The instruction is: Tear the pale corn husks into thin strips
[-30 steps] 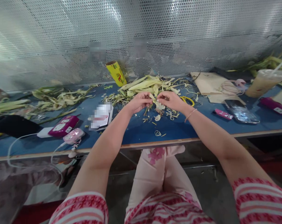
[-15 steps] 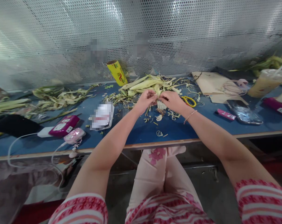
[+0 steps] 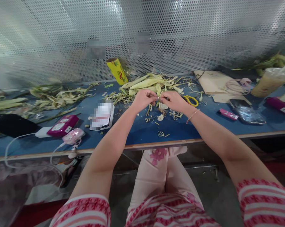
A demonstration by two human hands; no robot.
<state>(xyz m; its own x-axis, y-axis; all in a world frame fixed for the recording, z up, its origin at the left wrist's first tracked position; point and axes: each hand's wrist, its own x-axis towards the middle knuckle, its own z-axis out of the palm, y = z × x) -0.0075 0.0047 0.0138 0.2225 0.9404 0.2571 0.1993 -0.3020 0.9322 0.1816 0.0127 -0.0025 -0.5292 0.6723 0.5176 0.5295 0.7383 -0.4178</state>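
My left hand (image 3: pixel 143 98) and my right hand (image 3: pixel 173 100) meet above the blue table (image 3: pixel 142 132), fingertips pinched together on a thin strip of corn husk (image 3: pixel 157 99) stretched between them. Just behind them lies a pile of pale green corn husks (image 3: pixel 149 84). Small husk scraps (image 3: pixel 160 118) are scattered under and in front of my hands. Yellow-handled scissors (image 3: pixel 191 100) lie just right of my right hand.
A yellow roll (image 3: pixel 116 72) leans on the perforated metal wall. Left: more husks (image 3: pixel 57 96), a magenta power bank (image 3: pixel 63 125), a pink device (image 3: pixel 73 136), a card (image 3: pixel 102 115). Right: brown paper (image 3: pixel 212 82), a phone (image 3: pixel 247 111), a drink cup (image 3: pixel 269 82).
My hands rose slightly and drew closer, then parted a little; the husk piece that hung below them one second ago is now a thin strip held taut between the fingertips.
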